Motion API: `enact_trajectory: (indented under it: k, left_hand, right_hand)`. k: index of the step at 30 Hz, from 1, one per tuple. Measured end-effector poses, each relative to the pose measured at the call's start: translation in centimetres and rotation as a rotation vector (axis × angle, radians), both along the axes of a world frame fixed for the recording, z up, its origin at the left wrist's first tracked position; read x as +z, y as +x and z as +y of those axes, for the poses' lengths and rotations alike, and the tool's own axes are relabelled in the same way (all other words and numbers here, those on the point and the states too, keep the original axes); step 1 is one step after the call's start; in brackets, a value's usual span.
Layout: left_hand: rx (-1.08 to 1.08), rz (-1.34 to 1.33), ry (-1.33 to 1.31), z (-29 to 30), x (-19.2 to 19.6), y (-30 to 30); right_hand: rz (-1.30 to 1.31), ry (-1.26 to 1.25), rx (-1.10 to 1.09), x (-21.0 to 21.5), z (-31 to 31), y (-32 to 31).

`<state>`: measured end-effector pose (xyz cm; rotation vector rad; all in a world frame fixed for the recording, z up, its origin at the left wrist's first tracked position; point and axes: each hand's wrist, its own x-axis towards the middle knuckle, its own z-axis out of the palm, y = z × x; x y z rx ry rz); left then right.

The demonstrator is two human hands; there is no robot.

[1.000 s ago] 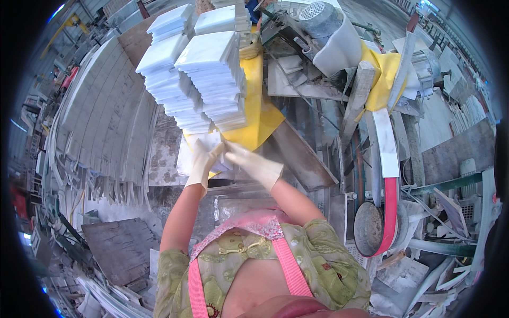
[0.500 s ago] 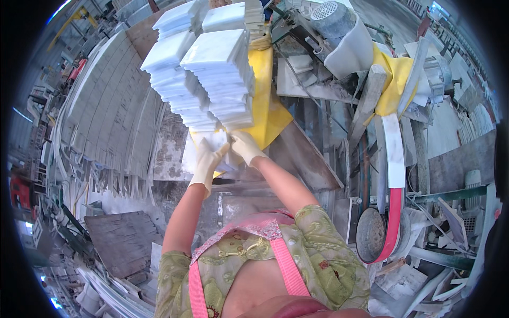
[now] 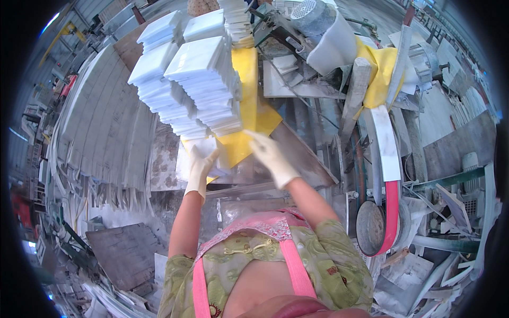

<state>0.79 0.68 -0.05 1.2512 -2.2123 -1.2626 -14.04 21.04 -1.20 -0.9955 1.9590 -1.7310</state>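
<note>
My left hand (image 3: 199, 168), in a pale cream glove, grips a small white marble tile (image 3: 207, 146) at the near foot of the stacks, its thumb bent over the near side. The hand partly covers the tile, and I cannot tell whether several lie together there. My right hand (image 3: 271, 159), gloved alike, is off the tile and to its right, over the yellow sheet's edge. Slightly smeared by motion, its fingers look stretched out with nothing in them. Just beyond the hands rise tall stacks of white marble tiles (image 3: 204, 79), with uneven edges.
A yellow sheet (image 3: 246, 106) lies under and beside the stacks on a worn board (image 3: 297, 156). Long grey slabs (image 3: 101, 116) lean at the left. On the right stands a belt machine with a red-and-white belt (image 3: 391, 212), a wheel (image 3: 370, 228) and a motor (image 3: 315, 21).
My right hand has let go of the tile and swung right, away from it. My left hand keeps its hold. The whole view has shifted slightly.
</note>
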Motion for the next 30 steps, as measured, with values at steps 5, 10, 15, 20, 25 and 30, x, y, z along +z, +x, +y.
enact_trajectory:
  k: [5,10,15,20,25,30]
  left_hand:
    - [0.032,-0.01,0.015,-0.9,-1.4,-0.1]
    - [0.044,-0.006,0.09,0.6,1.3,-0.1]
    - [0.007,0.025,0.082,2.5,4.2,0.0]
    - [-0.043,-0.111,0.018,0.9,4.1,-0.3]
    - [0.025,-0.221,-0.298,1.0,1.6,-1.1]
    - [0.083,-0.32,-0.433,1.3,0.4,-1.3]
  right_hand:
    - [0.243,0.266,-0.665,-2.0,20.2,-6.4]
    - [0.44,0.72,-1.145,-4.4,39.5,-5.4]
    - [0.407,1.317,-1.048,-9.7,43.8,-2.8]
    - [0.377,1.139,-1.08,-9.4,43.2,-2.9]
    - [0.518,0.846,-0.932,-4.3,43.9,-2.4]
    - [0.526,1.094,-0.771,-2.3,43.5,-4.9]
